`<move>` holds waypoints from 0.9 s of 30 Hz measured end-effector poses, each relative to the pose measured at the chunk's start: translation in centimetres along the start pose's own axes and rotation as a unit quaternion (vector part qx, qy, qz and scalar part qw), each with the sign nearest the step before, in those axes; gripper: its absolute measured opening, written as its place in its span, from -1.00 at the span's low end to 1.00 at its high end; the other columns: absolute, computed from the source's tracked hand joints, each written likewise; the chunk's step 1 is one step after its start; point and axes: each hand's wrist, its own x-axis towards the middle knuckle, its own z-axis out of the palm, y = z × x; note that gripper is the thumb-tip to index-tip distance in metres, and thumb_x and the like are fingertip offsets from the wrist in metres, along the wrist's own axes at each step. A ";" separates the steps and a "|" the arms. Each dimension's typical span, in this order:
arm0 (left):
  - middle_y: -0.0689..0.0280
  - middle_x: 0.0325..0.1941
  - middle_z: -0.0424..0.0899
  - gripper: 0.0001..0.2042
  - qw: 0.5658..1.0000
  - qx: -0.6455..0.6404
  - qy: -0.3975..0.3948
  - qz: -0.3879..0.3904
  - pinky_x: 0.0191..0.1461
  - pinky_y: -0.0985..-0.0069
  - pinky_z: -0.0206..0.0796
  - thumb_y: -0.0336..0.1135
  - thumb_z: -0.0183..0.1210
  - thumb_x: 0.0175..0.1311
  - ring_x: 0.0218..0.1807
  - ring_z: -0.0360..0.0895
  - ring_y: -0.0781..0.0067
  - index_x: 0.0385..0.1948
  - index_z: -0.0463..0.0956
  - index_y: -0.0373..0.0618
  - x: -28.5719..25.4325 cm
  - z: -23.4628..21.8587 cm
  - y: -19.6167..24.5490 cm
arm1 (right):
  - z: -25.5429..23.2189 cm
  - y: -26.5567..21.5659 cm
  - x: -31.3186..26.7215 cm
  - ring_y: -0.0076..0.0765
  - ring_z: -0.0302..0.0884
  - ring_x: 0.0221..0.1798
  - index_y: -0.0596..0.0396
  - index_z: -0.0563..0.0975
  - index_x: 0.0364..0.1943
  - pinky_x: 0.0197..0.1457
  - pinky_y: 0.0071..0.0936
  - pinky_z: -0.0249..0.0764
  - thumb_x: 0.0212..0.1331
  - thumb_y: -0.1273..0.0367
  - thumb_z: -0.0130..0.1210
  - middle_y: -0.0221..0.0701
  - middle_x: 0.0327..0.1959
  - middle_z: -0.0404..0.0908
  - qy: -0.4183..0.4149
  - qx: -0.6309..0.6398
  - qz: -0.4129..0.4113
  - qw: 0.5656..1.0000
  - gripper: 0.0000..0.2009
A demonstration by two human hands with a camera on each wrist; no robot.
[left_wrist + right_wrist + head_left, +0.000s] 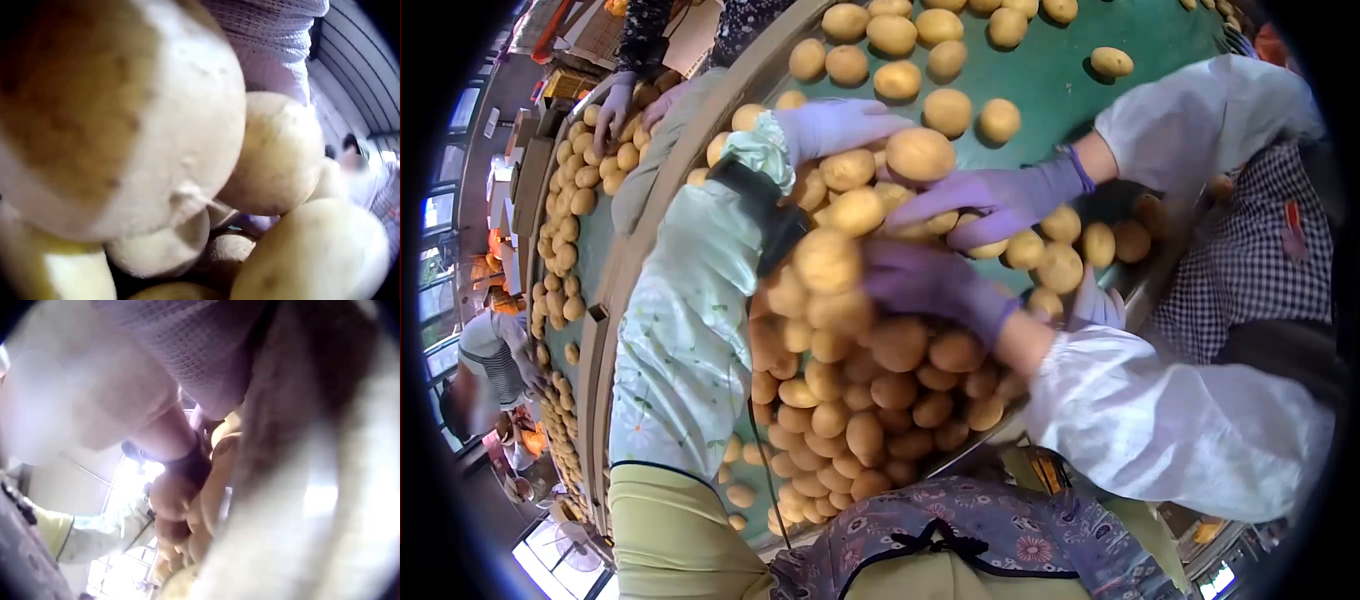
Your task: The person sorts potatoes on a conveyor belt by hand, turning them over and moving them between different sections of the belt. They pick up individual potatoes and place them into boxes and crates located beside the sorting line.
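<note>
My left hand [840, 130], in a pale lavender glove, reaches over the potatoes with its fingers stretched out beside a large potato [920, 155]. In the left wrist view its knitted glove [275, 56] shows above a large potato [206, 125]. My right hand [1097, 303] is mostly hidden behind another person's white sleeve; its pale fingers point up beside several potatoes at the right edge of the belt. The knitted glove [187, 350] fills the top of the right wrist view. A heap of potatoes [865, 435] lies in front of my apron.
Another person's purple-gloved hands [1010, 200] reach in from the right, one blurred over the heap. The green belt [1040, 100] carries scattered potatoes. A wooden rail [625, 270] runs along the left, with a second line of potatoes [560, 240] and other workers beyond.
</note>
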 end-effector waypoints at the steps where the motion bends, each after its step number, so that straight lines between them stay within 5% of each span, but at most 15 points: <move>1: 0.19 0.39 0.71 -0.62 0.995 0.052 -0.040 0.081 0.49 0.25 0.47 -0.19 0.02 0.78 0.42 0.65 0.10 0.48 0.58 0.09 -1.4 1.3 -0.7 | 4.9 1.3 1.3 -0.10 0.75 0.28 0.06 0.67 0.31 0.42 -0.21 0.60 0.61 0.15 0.15 -0.11 0.18 0.79 -0.047 -0.045 0.009 0.998 -0.61; 5: 0.26 0.52 0.68 -0.57 0.864 0.253 -0.140 0.413 0.71 0.33 0.25 -0.12 0.07 0.79 0.53 0.56 0.34 0.55 0.58 0.13 -9.4 7.1 -0.6 | 11.0 -12.9 1.7 -0.12 0.82 0.17 -0.05 0.61 0.39 0.36 -0.22 0.62 0.62 0.09 0.14 -0.12 0.21 0.78 -0.133 -0.013 0.178 0.975 -0.57; 6: 0.26 0.52 0.68 -0.57 0.862 0.249 -0.127 0.423 0.71 0.33 0.25 -0.12 0.07 0.79 0.53 0.56 0.34 0.55 0.58 0.13 -10.3 8.2 -0.6 | 12.4 -14.1 1.9 -0.12 0.82 0.17 -0.05 0.61 0.39 0.36 -0.22 0.62 0.62 0.09 0.14 -0.12 0.21 0.78 -0.142 -0.027 0.182 0.973 -0.57; 8: 0.29 0.55 0.67 -0.58 0.908 0.326 -0.237 0.112 0.74 0.34 0.17 -0.08 0.04 0.80 0.60 0.48 0.35 0.56 0.58 0.27 -13.6 10.0 -1.9 | 16.9 -17.0 2.6 -0.11 0.81 0.19 0.04 0.64 0.35 0.38 -0.20 0.61 0.61 0.09 0.13 -0.13 0.22 0.81 -0.199 0.024 0.128 0.971 -0.56; 10: 0.30 0.58 0.64 -0.56 0.921 0.274 -0.227 0.156 0.75 0.38 0.14 -0.03 0.09 0.76 0.62 0.45 0.34 0.56 0.57 0.31 -19.0 9.8 -4.9 | 18.1 -20.8 -0.5 -0.17 0.77 0.25 0.10 0.61 0.36 0.41 -0.24 0.61 0.63 0.08 0.07 -0.15 0.27 0.77 -0.142 0.215 0.150 0.955 -0.54; 12: 0.26 0.71 0.50 -0.50 0.861 0.387 -0.266 0.197 0.80 0.36 0.13 -0.39 0.03 0.76 0.72 0.36 0.34 0.66 0.42 0.08 -24.1 8.2 -8.0 | 18.4 -25.3 -7.5 -0.22 0.73 0.31 0.16 0.59 0.37 0.45 -0.27 0.62 0.65 0.07 0.01 -0.16 0.33 0.72 0.032 0.439 0.189 0.878 -0.51; 13: 0.19 0.74 0.44 -0.47 0.903 -0.028 -0.395 0.164 0.82 0.36 0.09 -0.47 0.06 0.72 0.74 0.32 0.35 0.66 0.42 0.05 -21.0 5.3 -19.4 | 20.7 -26.3 -9.1 -0.24 0.70 0.34 0.19 0.58 0.37 0.47 -0.29 0.62 0.66 0.07 -0.02 -0.17 0.35 0.70 0.089 0.471 0.191 0.857 -0.49; 14: 0.19 0.74 0.44 -0.47 0.905 -0.026 -0.390 0.169 0.82 0.36 0.09 -0.47 0.06 0.72 0.74 0.32 0.35 0.66 0.42 0.05 -25.5 4.4 -19.1 | 24.1 -26.2 -8.9 -0.24 0.70 0.34 0.19 0.58 0.37 0.47 -0.29 0.62 0.66 0.07 -0.02 -0.17 0.35 0.70 0.085 0.466 0.190 0.860 -0.49; 16: 0.15 0.75 0.42 -0.45 0.834 0.335 -0.287 0.330 0.83 0.35 0.06 -0.44 0.18 0.67 0.74 0.31 0.31 0.65 0.42 0.00 -39.3 2.7 -19.4 | 35.7 -21.7 -8.1 -0.30 0.64 0.32 0.22 0.59 0.37 0.49 -0.30 0.55 0.69 0.07 -0.01 -0.23 0.32 0.69 0.231 0.429 0.222 0.844 -0.49; 17: 0.21 0.76 0.40 -0.40 0.840 0.318 -0.298 0.324 0.84 0.32 0.06 -0.32 0.32 0.59 0.75 0.30 0.27 0.63 0.44 -0.03 -42.6 2.5 -21.6 | 40.1 -19.2 -7.9 -0.33 0.61 0.31 0.23 0.60 0.37 0.49 -0.31 0.51 0.70 0.08 0.00 -0.26 0.30 0.69 0.303 0.409 0.237 0.827 -0.50; 20: 0.27 0.74 0.44 -0.40 0.963 0.067 -0.258 -0.049 0.80 0.36 0.09 -0.35 0.33 0.54 0.76 0.26 0.33 0.61 0.46 -0.01 -54.5 4.9 -25.2 | 53.2 -18.4 -7.0 -0.38 0.58 0.30 0.20 0.61 0.35 0.51 -0.31 0.47 0.71 0.08 0.05 -0.37 0.29 0.68 0.363 0.411 0.252 0.798 -0.52; 21: 0.27 0.74 0.44 -0.40 0.963 0.065 -0.256 -0.047 0.80 0.36 0.09 -0.35 0.33 0.54 0.76 0.26 0.33 0.61 0.46 -0.01 -57.6 4.7 -27.9 | 58.4 -18.5 -7.2 -0.38 0.58 0.29 0.18 0.61 0.35 0.49 -0.31 0.48 0.69 0.07 0.09 -0.37 0.28 0.68 0.375 0.396 0.248 0.800 -0.53; 23: 0.27 0.69 0.50 -0.41 0.910 0.202 -0.329 0.150 0.77 0.34 0.14 -0.39 0.31 0.54 0.73 0.31 0.33 0.60 0.46 -0.02 -62.2 4.3 -34.3 | 68.2 -19.2 -7.1 -0.36 0.71 0.17 0.03 0.62 0.24 0.36 -0.29 0.64 0.71 0.04 0.01 -0.38 0.15 0.74 0.404 0.410 0.272 0.771 -0.60; 24: 0.27 0.69 0.50 -0.41 0.912 0.200 -0.325 0.148 0.77 0.34 0.14 -0.39 0.31 0.54 0.73 0.31 0.33 0.60 0.46 -0.02 -66.6 4.6 -36.0 | 72.4 -20.4 -7.3 -0.39 0.68 0.17 0.02 0.62 0.24 0.36 -0.31 0.62 0.73 0.03 -0.02 -0.42 0.11 0.73 0.378 0.525 0.300 0.701 -0.59; 27: 0.14 0.64 0.53 -0.37 0.904 0.184 -0.289 0.258 0.75 0.23 0.19 -0.28 0.37 0.49 0.68 0.41 0.19 0.58 0.46 -0.09 -81.8 4.5 -40.7 | 84.1 -22.9 -5.9 -0.43 0.57 0.31 0.15 0.58 0.39 0.44 -0.38 0.52 0.70 0.13 0.11 -0.35 0.30 0.67 0.329 0.571 0.260 0.706 -0.56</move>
